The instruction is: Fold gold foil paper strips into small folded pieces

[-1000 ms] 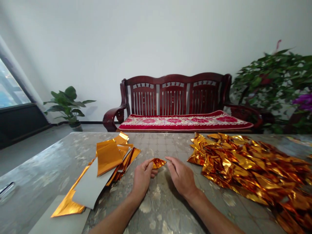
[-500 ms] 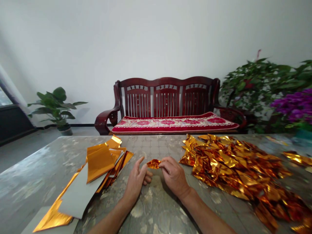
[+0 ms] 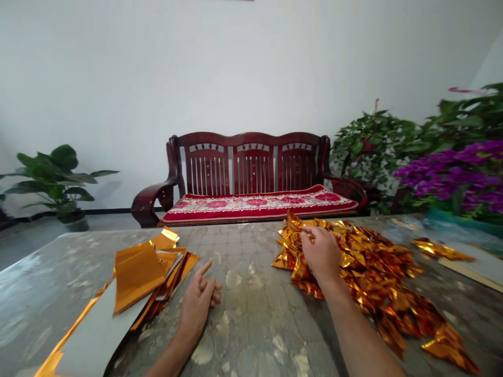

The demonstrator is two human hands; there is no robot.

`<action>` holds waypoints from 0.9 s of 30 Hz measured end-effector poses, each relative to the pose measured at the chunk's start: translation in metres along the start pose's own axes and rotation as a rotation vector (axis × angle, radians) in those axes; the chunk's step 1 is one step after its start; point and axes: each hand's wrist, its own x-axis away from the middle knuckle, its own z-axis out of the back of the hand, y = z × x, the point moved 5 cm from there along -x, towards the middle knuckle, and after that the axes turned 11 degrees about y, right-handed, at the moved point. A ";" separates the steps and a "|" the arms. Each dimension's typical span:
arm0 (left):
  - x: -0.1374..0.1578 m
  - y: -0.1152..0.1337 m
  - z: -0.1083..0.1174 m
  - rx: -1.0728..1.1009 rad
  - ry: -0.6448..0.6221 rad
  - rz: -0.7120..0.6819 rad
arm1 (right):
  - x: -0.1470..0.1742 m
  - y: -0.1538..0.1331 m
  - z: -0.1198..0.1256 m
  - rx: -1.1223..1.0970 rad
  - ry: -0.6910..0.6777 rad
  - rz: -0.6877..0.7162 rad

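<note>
My right hand is over the near left part of a heap of folded gold foil papers. Thumb and forefinger pinch the edge of one folded gold foil paper, which stands up at the heap's far left corner. My left hand hovers at or just above the table with nothing in it, forefinger stretched out and the other fingers loosely bent. To its left lies a loose stack of flat gold foil sheets, some turned to show a grey back.
The patterned table reaches toward a dark red wooden bench with a red floral cover. At right are purple flowers, a board and a separate foil piece. A potted plant stands at left.
My right hand has carried the folded foil paper from in front of me to the heap on the right. My left hand has parted from it, and the view has turned slightly right.
</note>
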 end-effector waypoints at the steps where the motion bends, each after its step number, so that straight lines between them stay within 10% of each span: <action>1: 0.000 0.000 0.001 0.006 0.010 -0.004 | -0.005 0.008 0.005 0.060 0.016 -0.015; 12: 0.006 0.014 0.009 -0.001 0.114 -0.186 | -0.032 0.078 0.040 0.415 0.007 -0.272; 19: -0.015 0.050 0.028 -0.097 0.233 -0.279 | -0.010 0.002 0.004 -0.038 0.058 0.034; 27: -0.066 0.074 0.108 -0.995 0.159 -0.242 | 0.082 -0.053 -0.067 -0.307 -0.448 0.258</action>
